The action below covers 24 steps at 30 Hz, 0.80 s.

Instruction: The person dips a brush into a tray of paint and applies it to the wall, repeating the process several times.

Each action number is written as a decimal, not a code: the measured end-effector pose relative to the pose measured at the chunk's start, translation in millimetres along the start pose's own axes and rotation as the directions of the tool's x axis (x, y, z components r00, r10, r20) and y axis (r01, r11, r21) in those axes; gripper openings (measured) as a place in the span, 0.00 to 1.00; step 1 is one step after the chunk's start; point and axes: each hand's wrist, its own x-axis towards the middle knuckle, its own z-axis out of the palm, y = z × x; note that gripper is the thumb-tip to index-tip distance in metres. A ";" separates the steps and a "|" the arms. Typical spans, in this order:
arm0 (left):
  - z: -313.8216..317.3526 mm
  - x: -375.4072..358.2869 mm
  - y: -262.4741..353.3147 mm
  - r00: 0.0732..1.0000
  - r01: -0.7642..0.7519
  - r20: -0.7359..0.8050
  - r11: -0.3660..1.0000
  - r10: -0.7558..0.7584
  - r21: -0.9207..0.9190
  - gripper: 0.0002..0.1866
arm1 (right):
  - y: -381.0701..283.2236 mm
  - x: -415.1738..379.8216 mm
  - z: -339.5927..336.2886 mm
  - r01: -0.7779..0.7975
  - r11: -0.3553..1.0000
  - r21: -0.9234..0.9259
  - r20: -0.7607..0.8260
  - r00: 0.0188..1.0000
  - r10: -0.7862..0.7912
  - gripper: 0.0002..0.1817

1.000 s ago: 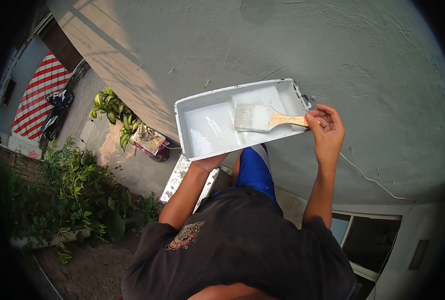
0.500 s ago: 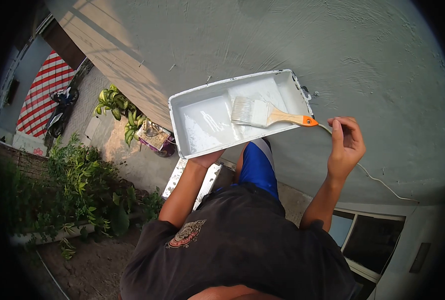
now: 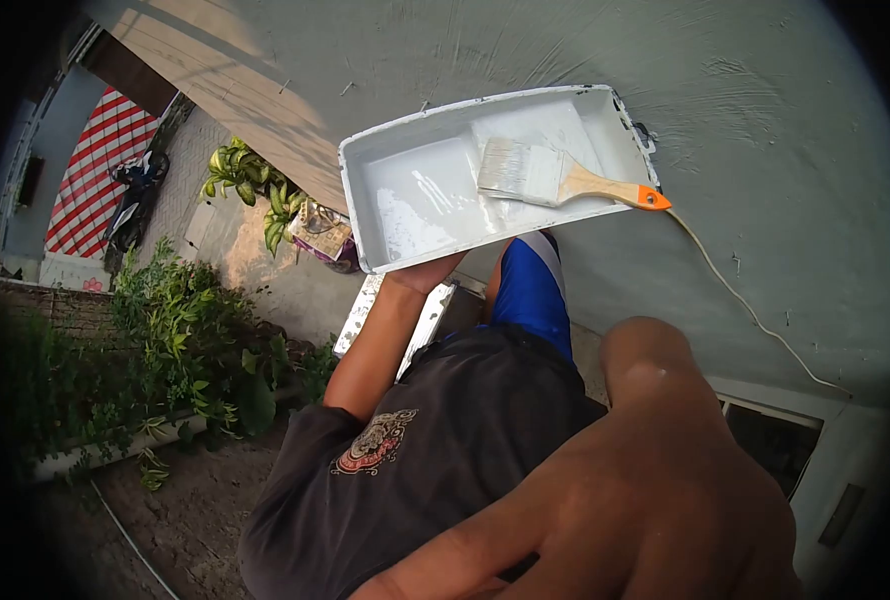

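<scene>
From below, my left hand (image 3: 427, 272) supports a white paint tray (image 3: 410, 172); most of its fingers are hidden under the tray. White paint coats the tray's inside. A wide brush (image 3: 585, 184) with pale, paint-covered bristles lies across the tray, its wooden handle with an orange end resting over the near right rim. Very large and close to the camera, my right hand (image 3: 655, 500) is at the lower right, away from the tray. Its visible fingers are spread, nothing shows in it, and the fingertips are cut off by the frame's bottom edge.
A grey plastered wall (image 3: 755, 200) rises beyond the tray, with a thin cable (image 3: 740, 290) hanging along it. A white, paint-specked platform (image 3: 428, 318) is below the tray. Green plants (image 3: 175, 350) grow at the left, and a motorbike (image 3: 132, 205) stands farther off. A window (image 3: 770, 435) is at lower right.
My right hand has moved from beside the brush handle down and close to the camera. The tray and brush appear slightly higher in view.
</scene>
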 end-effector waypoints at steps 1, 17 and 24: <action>1.6 -0.9 -1.8 1.000 -0.003 -0.009 1.000 0.003 -0.003 0.40 | -1.8 -1.5 -1.6 0.006 0.996 0.088 0.001 1.000 -0.007 0.25; -33.1 5.5 -7.8 0.921 0.204 0.377 0.947 -0.099 -0.249 0.27 | 15.6 6.9 24.6 -0.073 0.030 0.997 0.077 0.986 -0.148 0.37; 12.7 -4.5 4.1 0.881 0.186 0.474 0.925 -0.007 -0.332 0.28 | 7.9 -27.4 60.8 -0.170 -0.524 0.834 0.117 0.984 -0.133 0.44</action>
